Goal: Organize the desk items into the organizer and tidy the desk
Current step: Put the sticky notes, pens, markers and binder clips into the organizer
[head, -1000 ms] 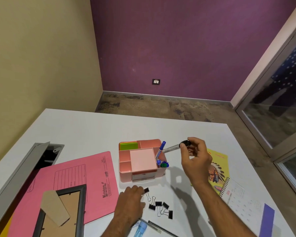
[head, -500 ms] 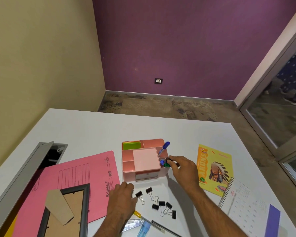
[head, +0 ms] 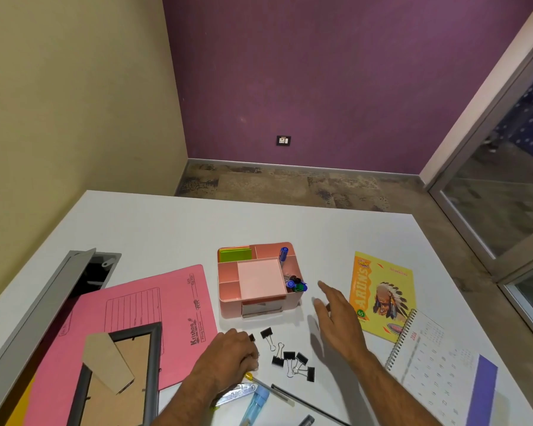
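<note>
A pink desk organizer [head: 228, 284] stands mid-desk with green sticky notes [head: 235, 254], a pink note pad [head: 260, 279] and several markers [head: 295, 284] in its right compartment. My right hand [head: 336, 315] hovers just right of it, fingers straight, holding nothing. My left hand [head: 231, 361] rests on the desk with curled fingers at a black binder clip [head: 252, 338]; whether it grips it is unclear. More binder clips [head: 293, 359] lie scattered in front of the organizer. Pens [head: 271, 390] lie near the front edge.
A pink file folder [head: 142, 309] and a picture frame [head: 117, 376] lie at the left beside an open desk cable hatch [head: 83, 284]. A yellow book [head: 382, 293] and a spiral calendar [head: 437, 367] lie right. A blue lighter [head: 256, 401] and a metal clip [head: 237, 395] sit by my left wrist.
My right hand lowered the black-capped marker into the organizer's right compartment, let it go and drew back to the right, fingers spread. My left hand shifted slightly toward the binder clips.
</note>
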`<state>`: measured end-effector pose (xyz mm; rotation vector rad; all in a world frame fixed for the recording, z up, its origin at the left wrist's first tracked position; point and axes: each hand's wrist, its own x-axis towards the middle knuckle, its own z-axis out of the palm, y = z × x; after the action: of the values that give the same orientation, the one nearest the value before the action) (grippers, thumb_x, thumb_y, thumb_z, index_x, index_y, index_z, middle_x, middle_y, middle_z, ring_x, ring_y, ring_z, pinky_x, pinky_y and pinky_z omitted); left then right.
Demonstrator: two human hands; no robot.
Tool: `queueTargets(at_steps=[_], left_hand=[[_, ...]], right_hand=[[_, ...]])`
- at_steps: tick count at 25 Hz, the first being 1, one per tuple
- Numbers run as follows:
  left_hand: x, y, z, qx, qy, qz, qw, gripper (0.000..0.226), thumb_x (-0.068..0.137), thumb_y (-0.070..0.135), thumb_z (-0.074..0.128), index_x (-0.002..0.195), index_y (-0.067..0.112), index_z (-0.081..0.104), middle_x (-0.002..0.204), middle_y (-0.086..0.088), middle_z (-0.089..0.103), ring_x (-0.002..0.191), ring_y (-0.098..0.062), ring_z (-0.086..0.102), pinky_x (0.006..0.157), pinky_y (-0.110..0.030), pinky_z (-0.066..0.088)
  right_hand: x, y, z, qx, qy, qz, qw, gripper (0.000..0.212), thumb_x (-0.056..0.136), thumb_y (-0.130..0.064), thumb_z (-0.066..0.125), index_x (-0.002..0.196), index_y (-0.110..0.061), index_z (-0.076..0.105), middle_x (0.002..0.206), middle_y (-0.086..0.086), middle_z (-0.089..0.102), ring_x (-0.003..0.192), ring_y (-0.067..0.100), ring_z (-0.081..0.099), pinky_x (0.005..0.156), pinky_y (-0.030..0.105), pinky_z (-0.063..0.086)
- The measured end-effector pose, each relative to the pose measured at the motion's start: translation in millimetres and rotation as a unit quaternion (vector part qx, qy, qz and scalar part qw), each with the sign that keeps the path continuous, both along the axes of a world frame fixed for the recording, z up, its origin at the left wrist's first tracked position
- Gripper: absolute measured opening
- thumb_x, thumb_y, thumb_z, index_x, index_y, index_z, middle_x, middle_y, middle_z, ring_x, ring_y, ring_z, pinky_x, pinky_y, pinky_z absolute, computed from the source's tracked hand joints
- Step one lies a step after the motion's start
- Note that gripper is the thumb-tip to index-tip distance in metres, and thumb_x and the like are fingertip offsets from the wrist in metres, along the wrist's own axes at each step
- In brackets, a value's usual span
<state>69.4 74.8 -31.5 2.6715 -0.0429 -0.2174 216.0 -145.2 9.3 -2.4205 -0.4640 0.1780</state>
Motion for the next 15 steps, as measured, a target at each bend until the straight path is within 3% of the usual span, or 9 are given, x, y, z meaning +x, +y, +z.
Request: queueTargets(at_steps=[4, 9, 12, 15], left_hand=[[-5, 0, 4, 0.101, 0.018, -0.072, 0.992, 0.019, 0.094, 0.028, 0.056, 0.106, 0.027, 0.07, 0.109, 0.002, 0.065, 0.101, -0.02, 0.051, 0.08, -0.034, 0.039], [-14, -7, 2, 0.199, -0.012, -0.111, 0.974, 0.013, 0.09, 0.012, 0.057, 0.094, 0.016, 0.068, 0.096, -0.006, 0.067, 0.091, -0.027, 0.055, 0.072, -0.039, 0.042], [-16, -11, 6, 0.161, -0.006, -0.067, 0.985, 0.011, 0.091, 0.015, 0.053, 0.098, 0.02, 0.06, 0.103, -0.003, 0.065, 0.097, -0.025, 0.052, 0.075, -0.036, 0.035], [-17, -10, 16, 0.034, -0.03, -0.007, 0.999, 0.008, 0.092, 0.026, 0.052, 0.098, 0.025, 0.058, 0.103, 0.003, 0.063, 0.095, -0.018, 0.051, 0.074, -0.032, 0.039]], right_hand=[[-21, -13, -6, 0.019, -0.014, -0.013, 1.0, 0.026, 0.097, -0.024, 0.052, 0.12, -0.024, 0.063, 0.121, -0.005, 0.063, 0.087, 0.006, 0.062, 0.083, 0.026, 0.049], [-52, -20, -15, -0.006, -0.012, 0.015, 1.0, 0.019, 0.092, -0.027, 0.056, 0.106, -0.026, 0.068, 0.106, -0.013, 0.068, 0.081, 0.0, 0.061, 0.074, 0.018, 0.048], [-67, -16, -13, -0.023, -0.008, 0.033, 0.999, 0.02, 0.088, -0.034, 0.056, 0.103, -0.031, 0.069, 0.102, -0.015, 0.069, 0.078, -0.003, 0.058, 0.075, 0.019, 0.048], [-80, -3, 0, -0.061, 0.002, 0.09, 0.994, 0.027, 0.085, -0.041, 0.056, 0.109, -0.034, 0.067, 0.106, -0.016, 0.068, 0.086, -0.004, 0.054, 0.083, 0.02, 0.044]])
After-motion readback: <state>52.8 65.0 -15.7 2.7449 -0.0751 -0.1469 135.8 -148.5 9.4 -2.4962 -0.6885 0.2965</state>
